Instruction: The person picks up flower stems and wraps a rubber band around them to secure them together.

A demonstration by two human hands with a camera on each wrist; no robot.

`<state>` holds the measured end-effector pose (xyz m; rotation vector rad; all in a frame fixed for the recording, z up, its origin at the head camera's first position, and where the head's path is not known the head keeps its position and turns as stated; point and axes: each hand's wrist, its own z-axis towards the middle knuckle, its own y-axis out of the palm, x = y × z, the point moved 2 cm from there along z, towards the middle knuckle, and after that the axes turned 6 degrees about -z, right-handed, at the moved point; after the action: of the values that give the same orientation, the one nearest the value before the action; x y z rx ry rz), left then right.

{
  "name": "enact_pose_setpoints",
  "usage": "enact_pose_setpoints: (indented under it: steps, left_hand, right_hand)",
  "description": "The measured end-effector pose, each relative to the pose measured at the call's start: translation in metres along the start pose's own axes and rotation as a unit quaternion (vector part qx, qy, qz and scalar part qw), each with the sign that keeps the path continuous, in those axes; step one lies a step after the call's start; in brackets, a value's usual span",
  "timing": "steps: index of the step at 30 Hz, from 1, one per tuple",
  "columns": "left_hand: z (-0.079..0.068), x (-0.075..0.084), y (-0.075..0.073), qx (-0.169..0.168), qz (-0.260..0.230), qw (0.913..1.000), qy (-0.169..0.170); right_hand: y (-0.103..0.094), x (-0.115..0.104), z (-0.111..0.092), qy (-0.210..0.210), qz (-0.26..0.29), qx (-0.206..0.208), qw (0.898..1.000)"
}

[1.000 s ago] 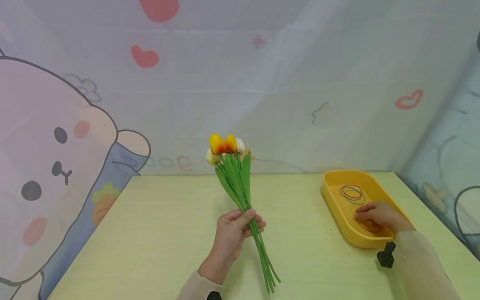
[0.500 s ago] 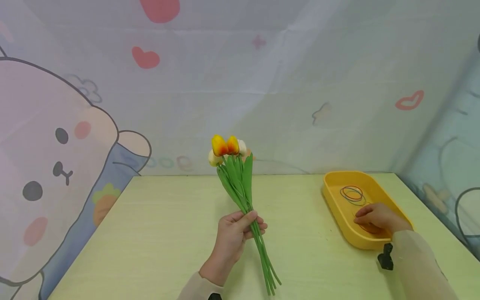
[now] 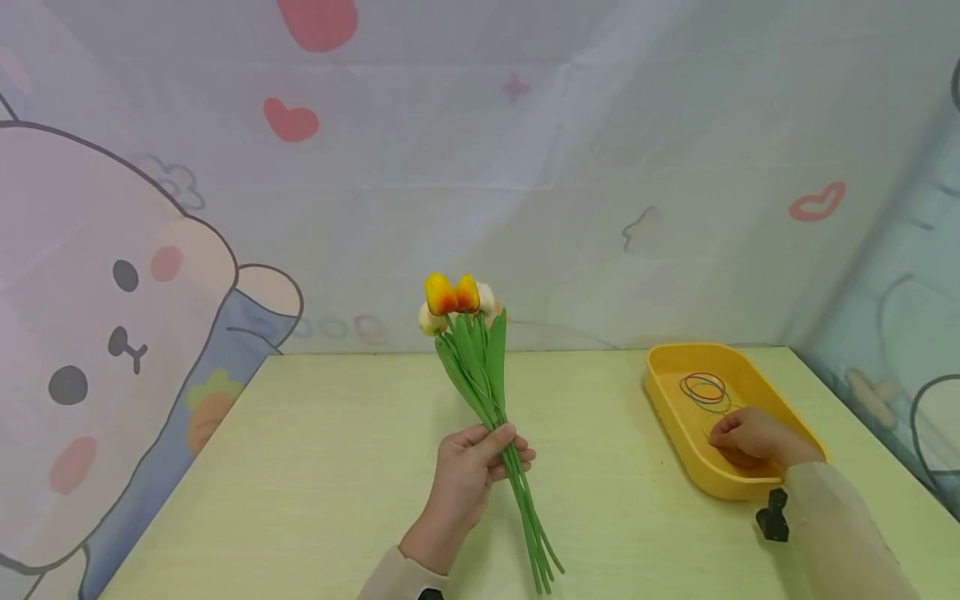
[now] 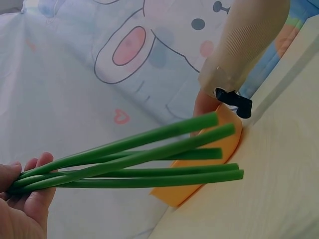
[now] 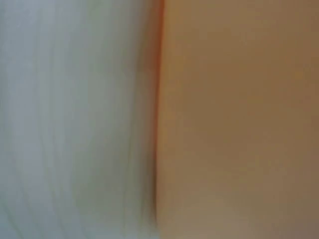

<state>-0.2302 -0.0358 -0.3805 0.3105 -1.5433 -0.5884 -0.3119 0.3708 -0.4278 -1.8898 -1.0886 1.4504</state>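
My left hand (image 3: 480, 457) grips a bunch of tulips (image 3: 468, 358) by the stems, in the middle of the head view. Its blooms are orange-yellow and whitish, above long green leaves. The left wrist view shows several cut stem ends (image 4: 199, 172) reaching out past the fingers. Inside the yellow tray (image 3: 678, 433) at the right, my right hand (image 3: 753, 435) has thumb and forefinger together on a thin rubber band, mostly hidden by the hand. Farther back in the tray lie red and bluish rubber bands (image 3: 703, 390). The right wrist view is blurred, half filled by an orange-brown surface.
The tray stands near the right edge of the pale table (image 3: 315, 467). Behind the table hangs a printed cloth backdrop (image 3: 465, 150) with hearts and a cartoon animal. A black wrist mount (image 3: 772, 515) on the right sleeve sits beside the tray's near end.
My right hand's fingertips have shifted slightly nearer within the tray, and the dark band seen under them before is now mostly covered. My left hand keeps the tulips almost still.
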Motion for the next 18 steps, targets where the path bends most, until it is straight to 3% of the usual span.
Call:
enact_pose_setpoints:
  steps: [6, 9, 15, 18]
  left_hand:
    - [0.0, 0.004, 0.0, 0.007, 0.0, 0.9999, 0.01]
    - [0.001, 0.007, -0.001, 0.012, -0.002, 0.9998, 0.015]
    - [0.002, 0.012, -0.004, 0.019, -0.016, 0.9994, 0.022]
    - [0.002, 0.013, -0.006, 0.006, -0.021, 0.9992, 0.035]
  right_hand:
    - [-0.011, -0.001, -0.003, -0.05, -0.016, 0.027, 0.998]
    - [-0.021, -0.01, -0.008, -0.08, -0.043, 0.056, 0.994]
    - [-0.037, -0.031, -0.021, -0.102, -0.068, 0.099, 0.988]
    - [-0.043, -0.041, -0.029, -0.115, -0.073, 0.118, 0.984]
